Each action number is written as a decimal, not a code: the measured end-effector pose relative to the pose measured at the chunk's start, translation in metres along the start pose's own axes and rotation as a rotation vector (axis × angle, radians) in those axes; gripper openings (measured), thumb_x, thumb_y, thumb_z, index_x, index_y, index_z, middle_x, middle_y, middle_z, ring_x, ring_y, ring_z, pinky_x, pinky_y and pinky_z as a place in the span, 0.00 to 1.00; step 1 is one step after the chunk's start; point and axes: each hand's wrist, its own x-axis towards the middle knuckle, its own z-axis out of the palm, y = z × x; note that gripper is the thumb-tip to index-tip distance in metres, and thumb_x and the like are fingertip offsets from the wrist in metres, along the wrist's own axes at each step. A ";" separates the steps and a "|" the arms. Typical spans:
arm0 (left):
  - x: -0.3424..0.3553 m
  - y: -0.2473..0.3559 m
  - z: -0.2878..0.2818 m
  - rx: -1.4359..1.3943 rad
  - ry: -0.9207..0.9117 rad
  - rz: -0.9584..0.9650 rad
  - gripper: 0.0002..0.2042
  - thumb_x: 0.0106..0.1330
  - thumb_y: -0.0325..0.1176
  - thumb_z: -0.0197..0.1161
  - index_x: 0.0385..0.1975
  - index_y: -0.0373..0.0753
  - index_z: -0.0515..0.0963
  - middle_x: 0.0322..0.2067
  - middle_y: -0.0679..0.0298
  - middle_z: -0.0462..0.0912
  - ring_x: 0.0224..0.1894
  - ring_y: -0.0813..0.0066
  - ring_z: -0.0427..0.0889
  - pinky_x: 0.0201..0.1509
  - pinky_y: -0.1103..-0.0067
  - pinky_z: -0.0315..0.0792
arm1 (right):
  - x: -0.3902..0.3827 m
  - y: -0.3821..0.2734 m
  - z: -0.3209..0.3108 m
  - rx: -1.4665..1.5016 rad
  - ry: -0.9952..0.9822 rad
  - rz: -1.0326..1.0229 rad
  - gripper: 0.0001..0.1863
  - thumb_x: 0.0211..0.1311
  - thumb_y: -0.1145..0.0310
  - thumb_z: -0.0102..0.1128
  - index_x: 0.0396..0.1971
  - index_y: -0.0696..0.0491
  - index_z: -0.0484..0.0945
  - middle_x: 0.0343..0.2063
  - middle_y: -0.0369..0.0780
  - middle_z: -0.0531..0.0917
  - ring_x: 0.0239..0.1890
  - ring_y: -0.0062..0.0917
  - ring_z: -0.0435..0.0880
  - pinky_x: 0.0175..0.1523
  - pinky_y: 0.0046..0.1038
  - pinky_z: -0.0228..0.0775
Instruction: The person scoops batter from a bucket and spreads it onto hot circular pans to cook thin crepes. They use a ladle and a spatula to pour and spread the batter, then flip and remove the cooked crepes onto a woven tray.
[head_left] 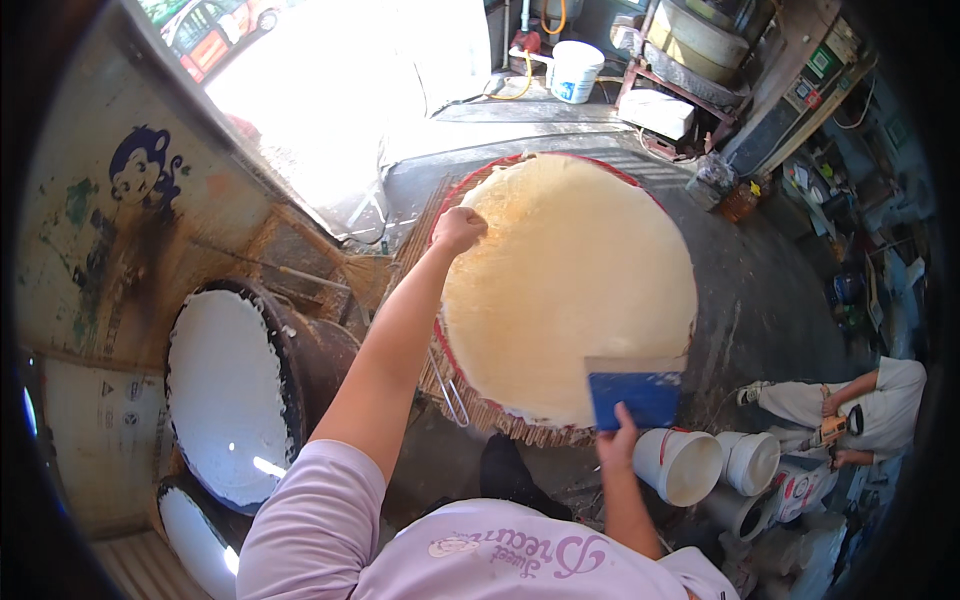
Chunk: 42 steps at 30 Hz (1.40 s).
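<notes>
A large round cream-coloured sheet (570, 290), browner toward its upper left, covers a round woven mat (440, 390) with a red rim. My left hand (460, 230) is closed at the sheet's upper left edge; whatever its fingers hold, if anything, is hidden. Low over the sheet's near right edge, my right hand (618, 440) grips a flat blue rectangular board (636, 400), slightly blurred. A thin bent metal rod (450, 392) lies along the mat's left side.
To the left stands a big dark drum (330, 350) with a white top; another white-topped vessel (195, 540) is nearer. White buckets (680, 468) are at the lower right. Beyond them a person (880, 410) holds an orange power tool (832, 430). A white bucket (575, 72) stands far back.
</notes>
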 end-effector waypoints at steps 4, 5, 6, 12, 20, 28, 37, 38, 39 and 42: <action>0.032 0.003 0.019 0.324 0.004 -0.054 0.10 0.45 0.37 0.60 0.25 0.40 0.80 0.23 0.64 0.81 0.26 0.77 0.81 0.34 0.80 0.73 | -0.032 0.051 0.002 0.000 0.105 0.036 0.20 0.47 0.78 0.61 0.43 0.52 0.71 0.38 0.35 0.76 0.39 0.23 0.76 0.41 0.23 0.70; 0.038 0.007 0.020 0.380 0.035 -0.052 0.10 0.44 0.37 0.60 0.25 0.40 0.80 0.23 0.64 0.81 0.27 0.76 0.81 0.35 0.79 0.73 | -0.038 0.058 0.004 -0.019 0.121 0.013 0.22 0.46 0.78 0.61 0.44 0.52 0.70 0.38 0.35 0.75 0.39 0.23 0.76 0.41 0.23 0.70; 0.046 0.012 0.019 0.396 -0.008 -0.057 0.11 0.43 0.39 0.60 0.26 0.42 0.81 0.24 0.62 0.81 0.29 0.73 0.81 0.36 0.78 0.73 | -0.039 0.063 0.006 -0.023 0.110 -0.016 0.23 0.45 0.78 0.61 0.44 0.52 0.69 0.39 0.35 0.75 0.39 0.23 0.75 0.41 0.23 0.69; 0.057 0.063 0.019 0.716 0.332 0.249 0.17 0.48 0.40 0.61 0.41 0.48 0.76 0.42 0.61 0.76 0.47 0.65 0.72 0.53 0.67 0.61 | -0.043 0.070 0.050 -0.030 0.086 0.019 0.25 0.44 0.78 0.63 0.45 0.50 0.67 0.41 0.35 0.73 0.41 0.23 0.75 0.40 0.21 0.69; -0.065 -0.024 0.020 0.317 0.464 0.357 0.21 0.49 0.34 0.63 0.46 0.43 0.70 0.46 0.59 0.71 0.52 0.61 0.67 0.55 0.68 0.60 | -0.026 0.061 0.029 -0.119 0.042 0.263 0.18 0.48 0.73 0.62 0.42 0.52 0.71 0.38 0.35 0.76 0.38 0.22 0.77 0.39 0.22 0.72; -0.318 -0.164 -0.040 0.181 0.523 -0.106 0.15 0.51 0.24 0.58 0.40 0.37 0.72 0.39 0.58 0.75 0.43 0.64 0.74 0.48 0.74 0.67 | 0.036 -0.067 0.051 -0.692 -0.134 -0.359 0.24 0.50 0.65 0.64 0.45 0.61 0.71 0.42 0.39 0.75 0.40 0.24 0.74 0.47 0.26 0.66; -0.533 -0.223 -0.036 -0.081 0.925 -0.501 0.15 0.53 0.21 0.56 0.42 0.38 0.72 0.35 0.63 0.76 0.31 0.78 0.76 0.35 0.82 0.71 | 0.176 -0.083 0.013 -1.194 -0.207 -0.386 0.28 0.46 0.66 0.66 0.49 0.59 0.68 0.46 0.40 0.74 0.45 0.28 0.74 0.49 0.27 0.67; -0.561 -0.223 -0.026 -0.101 0.991 -0.542 0.15 0.53 0.21 0.56 0.42 0.38 0.72 0.35 0.62 0.76 0.30 0.78 0.76 0.35 0.82 0.70 | 0.173 -0.080 0.020 -1.293 -0.127 -0.506 0.35 0.40 0.61 0.70 0.49 0.61 0.68 0.45 0.43 0.75 0.45 0.32 0.75 0.50 0.29 0.66; -0.591 -0.221 -0.015 -0.115 1.061 -0.587 0.15 0.53 0.21 0.56 0.42 0.38 0.72 0.35 0.62 0.76 0.30 0.78 0.75 0.35 0.82 0.70 | 0.166 -0.084 0.038 -1.755 0.129 -0.518 0.41 0.36 0.48 0.69 0.46 0.64 0.69 0.44 0.49 0.76 0.45 0.36 0.75 0.50 0.31 0.66; -0.680 -0.215 0.033 -0.117 1.250 -0.761 0.16 0.54 0.22 0.56 0.44 0.37 0.71 0.37 0.61 0.74 0.27 0.78 0.74 0.34 0.82 0.70 | 0.136 -0.056 0.081 -1.949 0.693 -0.753 0.38 0.47 0.47 0.55 0.47 0.65 0.64 0.44 0.54 0.72 0.49 0.46 0.70 0.52 0.41 0.63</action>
